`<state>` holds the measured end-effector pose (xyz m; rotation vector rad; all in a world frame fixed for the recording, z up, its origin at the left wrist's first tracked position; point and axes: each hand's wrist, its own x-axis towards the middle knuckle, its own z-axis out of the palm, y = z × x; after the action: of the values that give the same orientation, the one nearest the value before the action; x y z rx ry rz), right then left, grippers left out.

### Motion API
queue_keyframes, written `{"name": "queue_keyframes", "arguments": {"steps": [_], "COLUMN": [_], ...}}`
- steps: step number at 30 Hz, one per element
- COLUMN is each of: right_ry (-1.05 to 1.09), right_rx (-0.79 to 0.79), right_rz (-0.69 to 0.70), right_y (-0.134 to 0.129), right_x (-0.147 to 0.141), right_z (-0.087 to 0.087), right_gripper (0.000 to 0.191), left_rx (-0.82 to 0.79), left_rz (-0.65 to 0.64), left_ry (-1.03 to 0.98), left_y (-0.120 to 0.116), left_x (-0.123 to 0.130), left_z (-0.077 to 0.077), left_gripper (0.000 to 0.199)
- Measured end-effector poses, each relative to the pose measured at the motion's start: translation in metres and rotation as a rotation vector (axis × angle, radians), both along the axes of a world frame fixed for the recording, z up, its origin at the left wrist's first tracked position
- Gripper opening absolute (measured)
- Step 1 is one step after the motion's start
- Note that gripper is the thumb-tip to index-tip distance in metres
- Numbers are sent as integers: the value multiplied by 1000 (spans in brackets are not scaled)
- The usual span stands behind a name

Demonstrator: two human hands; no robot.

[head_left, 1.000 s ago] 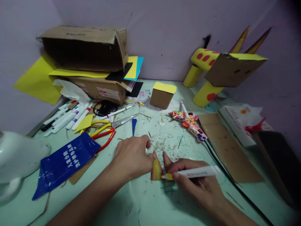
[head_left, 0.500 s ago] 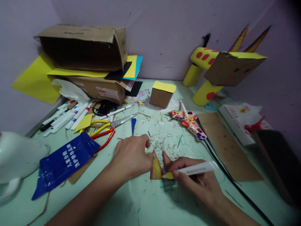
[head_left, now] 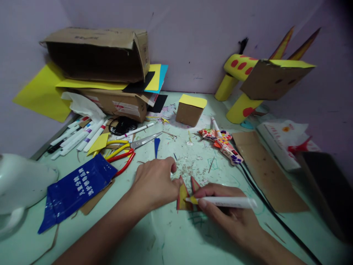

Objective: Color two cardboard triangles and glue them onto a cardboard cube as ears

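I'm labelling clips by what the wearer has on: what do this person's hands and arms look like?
The left hand and right hand are ungloved. No sleeve shows on the left forearm or right forearm. No watch, bracelet or ring is visible, though some fingers are hidden.

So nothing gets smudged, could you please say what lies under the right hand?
Part of the right red-edged triangle shows; the right hand and white marker hide the rest.
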<state>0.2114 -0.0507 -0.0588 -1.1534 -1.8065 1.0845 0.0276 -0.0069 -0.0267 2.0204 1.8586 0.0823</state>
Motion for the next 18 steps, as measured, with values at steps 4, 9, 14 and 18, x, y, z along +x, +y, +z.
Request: {"name": "queue_keyframes", "arguments": {"steps": [4, 9, 14, 18], "right_ry": [7, -12, -33, -47], "right_rx": [60, 96, 110, 137], "right_rz": [64, -21, 50, 24], "right_y": [1, 0, 1, 1], "right_x": [-1, -1, -2, -2], "right_z": [2, 1, 2, 1], "right_gripper": [14, 11, 10, 11], "left_rx": [0, 7, 0, 2], "left_rz": [5, -5, -3, -2], "left_ry": [6, 5, 15, 11], "left_y": [-1, -2, -1, -1], "left_x": [0, -1, 0, -1], "left_z": [0, 0, -1, 0], "left_gripper": [17, 17, 16, 17]}}
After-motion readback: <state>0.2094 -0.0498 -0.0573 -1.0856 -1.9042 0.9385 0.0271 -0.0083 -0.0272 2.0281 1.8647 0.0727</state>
